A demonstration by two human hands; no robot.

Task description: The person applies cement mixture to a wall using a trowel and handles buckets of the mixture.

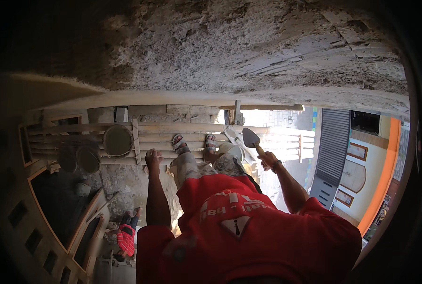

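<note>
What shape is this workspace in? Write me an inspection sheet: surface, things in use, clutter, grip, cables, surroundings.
Surface: long poles laid side by side under the person's feet; rough, uneven grey wall ahead.
Things in use: trowel, blade raised above its pale yellowish handle.
Clutter: round container on the poles at left; two dimmer ones farther left, contents unclear.
Grip: right hand closed around the trowel's handle; left hand apart from it, nothing visibly held.
Cables: nothing seen.
Surroundings: another person in red at lower left; grey ribbed shutter at right.
</note>
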